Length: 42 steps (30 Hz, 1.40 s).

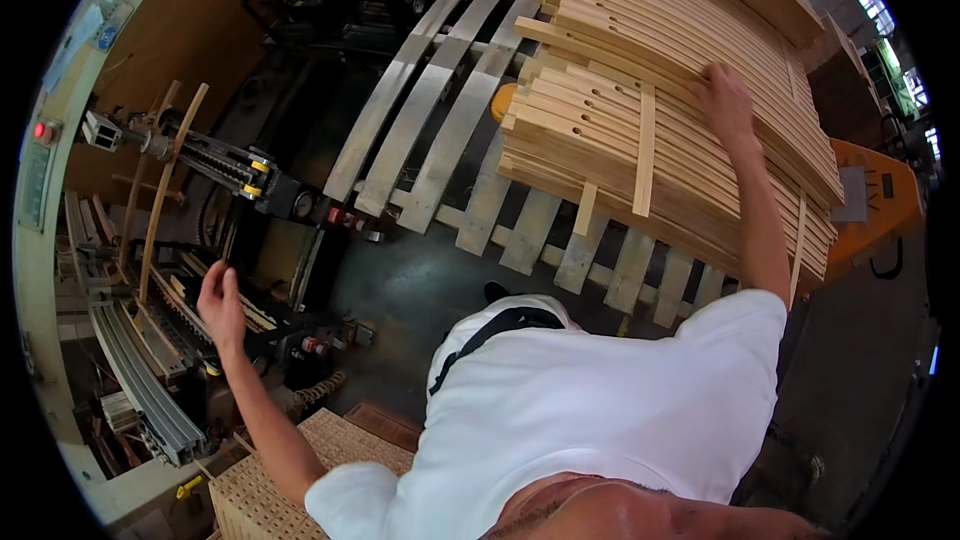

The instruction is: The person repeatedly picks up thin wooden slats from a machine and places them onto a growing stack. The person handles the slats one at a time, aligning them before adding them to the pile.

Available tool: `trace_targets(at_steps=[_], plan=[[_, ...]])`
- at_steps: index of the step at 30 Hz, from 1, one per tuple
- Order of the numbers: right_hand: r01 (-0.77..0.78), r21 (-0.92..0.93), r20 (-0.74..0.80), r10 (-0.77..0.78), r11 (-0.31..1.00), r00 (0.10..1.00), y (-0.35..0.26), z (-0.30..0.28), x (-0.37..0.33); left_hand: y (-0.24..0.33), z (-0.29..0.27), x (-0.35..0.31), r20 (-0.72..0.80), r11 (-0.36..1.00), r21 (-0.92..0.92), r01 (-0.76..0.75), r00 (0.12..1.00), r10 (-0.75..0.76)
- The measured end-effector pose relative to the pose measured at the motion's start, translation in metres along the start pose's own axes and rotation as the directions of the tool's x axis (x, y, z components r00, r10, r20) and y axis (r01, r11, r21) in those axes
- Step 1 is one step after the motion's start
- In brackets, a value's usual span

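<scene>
Here's the right hand (722,100), fingers curled down onto the wooden slats (590,115), though whether it grips one I can't tell. Out left, the left hand (221,308) hangs loosely half-open, nothing visible in it, near the machine's curved wooden strip (165,210). Those slats sit stacked on a slatted pallet (400,145), thin cross strip (645,155) lying over them, orange equipment (885,200) just beyond at right.

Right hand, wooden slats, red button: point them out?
Right hand (726,103): head view, back of the hand.
Wooden slats (695,162): head view, top faces, left of the right forearm.
Red button (41,131): head view, its cap.
</scene>
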State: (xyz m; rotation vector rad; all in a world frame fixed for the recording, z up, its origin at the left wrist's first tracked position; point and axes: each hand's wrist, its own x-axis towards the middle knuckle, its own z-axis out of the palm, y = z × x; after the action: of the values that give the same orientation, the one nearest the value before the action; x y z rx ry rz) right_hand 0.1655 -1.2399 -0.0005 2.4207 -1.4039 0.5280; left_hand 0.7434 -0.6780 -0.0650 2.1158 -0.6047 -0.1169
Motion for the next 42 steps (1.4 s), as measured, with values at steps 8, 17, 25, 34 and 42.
trace_targets(at_steps=[8, 17, 25, 34, 42], plan=[[0.085, -0.053, -0.061, -0.088, 0.995, 0.994, 0.045, 0.028, -0.032, -0.06, 0.045, 0.101, 0.113, 0.984, 0.157, -0.088, 0.991, 0.07], [0.429, -0.008, -0.223, -0.42, 0.903, 0.88, -0.172, -0.038, 0.047, -0.176, -0.057, 0.269, -0.165, 0.8, 0.516, 0.307, 0.952, -0.259], [0.663, 0.124, -0.212, -0.633, 0.739, 0.745, -0.489, -0.09, 0.086, -0.242, -0.117, 0.426, -0.233, 0.657, 0.649, 0.384, 0.922, -0.308], [0.825, 0.361, -0.08, -0.866, 0.435, 0.493, -0.742, -0.051, 0.115, -0.282, -0.098, 0.41, -0.071, 0.754, 0.657, -0.006, 0.995, 0.07], [0.872, 0.483, -0.142, -0.976, 0.075, 0.162, -0.977, 0.055, 0.125, -0.178, -0.04, 0.18, 0.205, 0.944, 0.327, -0.037, 0.978, -0.032]])
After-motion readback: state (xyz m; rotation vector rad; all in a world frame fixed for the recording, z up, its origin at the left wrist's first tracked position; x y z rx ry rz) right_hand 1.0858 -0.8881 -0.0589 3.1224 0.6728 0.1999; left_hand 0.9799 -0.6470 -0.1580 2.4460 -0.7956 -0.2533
